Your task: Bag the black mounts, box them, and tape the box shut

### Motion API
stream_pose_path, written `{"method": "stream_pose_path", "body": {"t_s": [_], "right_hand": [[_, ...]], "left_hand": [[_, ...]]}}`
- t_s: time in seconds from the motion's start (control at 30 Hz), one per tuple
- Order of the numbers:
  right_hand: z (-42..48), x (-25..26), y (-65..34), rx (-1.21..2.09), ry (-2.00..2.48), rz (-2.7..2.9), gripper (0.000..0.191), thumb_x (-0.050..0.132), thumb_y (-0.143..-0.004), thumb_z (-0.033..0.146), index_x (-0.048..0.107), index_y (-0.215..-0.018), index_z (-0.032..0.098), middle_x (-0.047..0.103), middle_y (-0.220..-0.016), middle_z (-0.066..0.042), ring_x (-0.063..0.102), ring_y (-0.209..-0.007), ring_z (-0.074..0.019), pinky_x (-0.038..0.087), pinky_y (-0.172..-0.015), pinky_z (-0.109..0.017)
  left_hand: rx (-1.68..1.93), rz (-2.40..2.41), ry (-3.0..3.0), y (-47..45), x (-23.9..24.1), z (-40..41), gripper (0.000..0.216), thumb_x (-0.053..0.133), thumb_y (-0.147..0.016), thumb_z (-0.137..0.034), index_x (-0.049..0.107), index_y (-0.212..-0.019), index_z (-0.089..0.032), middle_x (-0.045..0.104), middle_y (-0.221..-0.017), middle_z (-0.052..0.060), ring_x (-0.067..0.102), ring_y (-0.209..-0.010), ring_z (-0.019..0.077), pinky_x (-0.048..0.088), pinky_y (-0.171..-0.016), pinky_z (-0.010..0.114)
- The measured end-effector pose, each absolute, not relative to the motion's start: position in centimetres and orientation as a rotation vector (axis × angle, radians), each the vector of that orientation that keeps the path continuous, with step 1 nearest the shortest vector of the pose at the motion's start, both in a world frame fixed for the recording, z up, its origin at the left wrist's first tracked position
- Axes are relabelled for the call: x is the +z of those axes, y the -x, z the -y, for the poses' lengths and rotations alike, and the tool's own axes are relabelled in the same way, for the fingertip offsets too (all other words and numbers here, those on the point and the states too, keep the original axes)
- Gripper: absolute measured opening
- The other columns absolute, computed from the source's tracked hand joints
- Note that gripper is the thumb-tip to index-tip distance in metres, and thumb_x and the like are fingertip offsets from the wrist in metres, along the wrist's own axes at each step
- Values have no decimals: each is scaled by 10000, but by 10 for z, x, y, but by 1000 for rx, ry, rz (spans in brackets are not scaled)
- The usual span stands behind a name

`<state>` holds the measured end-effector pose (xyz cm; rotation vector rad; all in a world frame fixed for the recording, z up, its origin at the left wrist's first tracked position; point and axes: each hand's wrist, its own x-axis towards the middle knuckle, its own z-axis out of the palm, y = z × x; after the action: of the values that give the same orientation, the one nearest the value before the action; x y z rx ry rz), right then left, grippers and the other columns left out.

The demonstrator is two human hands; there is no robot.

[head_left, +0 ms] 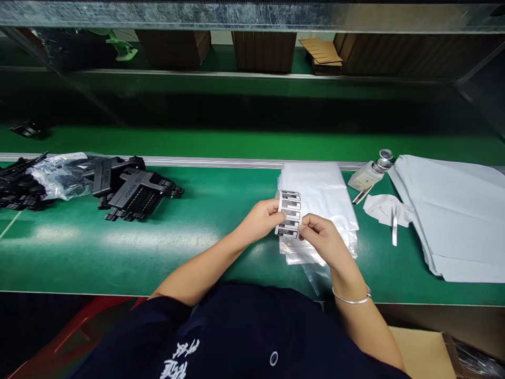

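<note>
A white strip of printed labels (pixel 290 213) is held upright between both hands above the green table (pixel 197 231). My left hand (pixel 262 217) pinches its left edge. My right hand (pixel 321 237) pinches the lower right part of the strip. Under the hands lies a stack of clear and white plastic bags (pixel 319 195). Black plastic parts (pixel 132 189) rest further left on the table, out of reach of both hands.
A small bottle with a metal cap (pixel 371 173) lies at the right by tweezers (pixel 394 225) on a white cloth (pixel 384 208). Large white sheets (pixel 453 210) fill the far right. Bagged black parts (pixel 59 173) sit at far left. Cardboard boxes (pixel 264 50) stand behind.
</note>
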<state>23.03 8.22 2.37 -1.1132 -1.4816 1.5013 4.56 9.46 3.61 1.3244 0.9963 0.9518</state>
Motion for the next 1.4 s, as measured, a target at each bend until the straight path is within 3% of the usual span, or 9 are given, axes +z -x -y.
{"method": "stream_pose_path", "body": {"t_s": [0.3, 0.5, 0.6, 0.67, 0.83, 0.93, 1.03, 1.23, 1.4], "right_hand": [[-87, 17, -233, 1455, 1102, 1472, 200, 635, -778, 380, 596, -689, 205, 585, -605, 13, 529, -591, -143, 434, -585, -282], [-94, 44, -264, 843, 1107, 1577, 178, 625, -843, 409, 664, -810, 239, 669, -800, -39, 607, -791, -204, 476, -753, -336], [-94, 58, -282, 1145, 854, 1955, 224, 691, -793, 473, 693, -788, 249, 686, -756, -20, 619, -728, -191, 493, -691, -301], [-89, 55, -301, 1407, 820, 2084, 240, 668, -816, 468, 702, -781, 233, 676, -690, 9, 589, -611, -148, 465, -585, -253], [-48, 7, -368, 1493, 1173, 1665, 277, 654, -835, 453, 675, -813, 178, 657, -685, 3, 566, -593, -129, 427, -532, -229], [-25, -32, -395, 1272, 1407, 1211, 336, 642, -821, 505, 625, -800, 170, 632, -655, -4, 558, -567, -137, 430, -531, -250], [-24, -63, -407, 930, 1661, 994, 359, 565, -825, 527, 602, -807, 171, 611, -628, -6, 550, -551, -153, 425, -534, -273], [-43, -87, -418, 710, 1879, 1062, 247, 609, -751, 409, 664, -800, 174, 576, -577, 12, 529, -553, -175, 397, -559, -295], [-33, -93, -422, 552, 1919, 1134, 310, 573, -758, 308, 657, -1016, 160, 629, -719, -32, 585, -680, -213, 465, -680, -350]], "left_hand": [[831, -947, -1299, -44, 26, -85, 243, 588, -710, -187, 722, -903, -125, 705, -816, 42, 580, -698, 146, 449, -606, 222], [450, -826, -1678, -47, 55, -80, 132, 516, -728, -153, 648, -729, -162, 556, -627, -23, 447, -571, 108, 355, -538, 204], [76, -703, -1990, -50, 84, -83, 130, 524, -741, -151, 555, -618, -178, 441, -553, -44, 367, -520, 100, 274, -506, 223], [-42, -738, -2125, -54, 102, -96, 150, 522, -763, -178, 534, -614, -185, 457, -567, -40, 388, -530, 111, 263, -510, 235], [42, -990, -2313, -99, 108, -149, 188, 494, -826, -282, 560, -671, -197, 557, -624, -13, 491, -581, 152, 318, -537, 252], [399, -1066, -2427, -150, 80, -170, 171, 492, -844, -270, 636, -889, -190, 671, -881, 49, 612, -837, 226, 455, -727, 309], [682, -954, -2491, -202, 40, -168, 394, 484, -856, -203, 562, -1241, -172, 601, -1278, 115, 530, -1215, 271, 429, -1012, 403], [15, -618, -2676, -255, -40, -136, 466, 447, -951, -279, 481, -1404, -174, 432, -1516, 132, 381, -1406, 308, 309, -1147, 532], [35, -680, -2837, -261, -72, -131, 530, 466, -960, -380, 440, -1451, -184, 385, -1540, 144, 351, -1424, 334, 170, -1178, 615]]}}
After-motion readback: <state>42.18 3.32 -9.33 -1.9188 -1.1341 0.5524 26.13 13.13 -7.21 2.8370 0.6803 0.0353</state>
